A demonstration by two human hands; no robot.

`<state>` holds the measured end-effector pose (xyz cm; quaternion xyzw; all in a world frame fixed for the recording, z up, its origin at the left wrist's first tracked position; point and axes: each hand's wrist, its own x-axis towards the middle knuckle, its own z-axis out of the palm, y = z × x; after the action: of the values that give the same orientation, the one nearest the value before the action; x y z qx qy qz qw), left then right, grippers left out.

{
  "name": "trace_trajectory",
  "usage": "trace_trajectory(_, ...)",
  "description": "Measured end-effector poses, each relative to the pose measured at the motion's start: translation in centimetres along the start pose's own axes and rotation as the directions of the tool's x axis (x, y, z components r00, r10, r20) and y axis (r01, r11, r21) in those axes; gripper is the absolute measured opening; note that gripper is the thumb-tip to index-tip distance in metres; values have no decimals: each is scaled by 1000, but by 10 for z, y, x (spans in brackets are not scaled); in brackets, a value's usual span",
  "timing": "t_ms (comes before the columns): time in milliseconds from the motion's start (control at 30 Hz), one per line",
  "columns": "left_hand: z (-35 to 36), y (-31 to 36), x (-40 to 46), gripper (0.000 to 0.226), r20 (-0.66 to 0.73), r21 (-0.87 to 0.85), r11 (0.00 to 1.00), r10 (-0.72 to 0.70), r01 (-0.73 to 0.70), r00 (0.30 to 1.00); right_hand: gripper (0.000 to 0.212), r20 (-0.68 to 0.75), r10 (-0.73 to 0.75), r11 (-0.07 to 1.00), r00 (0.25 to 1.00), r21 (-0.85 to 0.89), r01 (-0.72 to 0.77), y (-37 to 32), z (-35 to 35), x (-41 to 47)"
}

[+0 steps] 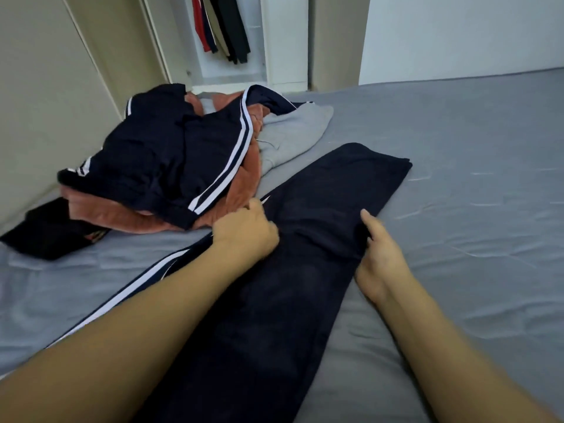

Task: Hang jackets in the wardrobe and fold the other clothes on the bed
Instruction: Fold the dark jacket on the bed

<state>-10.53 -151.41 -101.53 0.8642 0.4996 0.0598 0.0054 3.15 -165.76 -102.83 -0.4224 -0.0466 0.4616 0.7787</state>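
On the grey bed point(457, 178) in front of me lie the dark track trousers point(305, 239), stretched lengthwise with the waistband at the far end and a white stripe along the left edge. My left hand point(247, 232) sits at that left edge with its fingers curled, seemingly pinching the fabric, though blur keeps me from being sure. My right hand point(378, 257) rests on the right edge, the index finger straight and the other fingers tucked under the cloth where I cannot see them. I judge this to be the folding step, with the trousers laid flat and not yet folded over. Next I would need a firm hold on both edges, then to bring one end over the other squarely. Beside my left hand, a heap waits: a navy striped jacket point(171, 154) over a rust fleece point(122, 213), a grey garment point(293, 129) behind. Beyond the bed, the wardrobe point(232, 41) stands open with clothes hanging.
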Motion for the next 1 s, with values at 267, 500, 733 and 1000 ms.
trace_trajectory(267,-19,-77,-40,38,-2,-26,1000,-18,18,1000,44,-359,-25,952,933,-294,-88,30,38,-19)
trace_trajectory(500,-24,-121,-99,34,26,46,996,73,-74,997,32,-337,80,903,938,-373,-211,48,65,-77)
trace_trajectory(733,-67,-177,-150,25,445,-280,956,43,93,894,47,-438,-82,897,895,-423,-125,105,79,-142)
trace_trajectory(1000,-79,-216,-173,55,326,-575,785,-39,231,945,23,-420,64,882,905,-401,-248,158,96,-227)
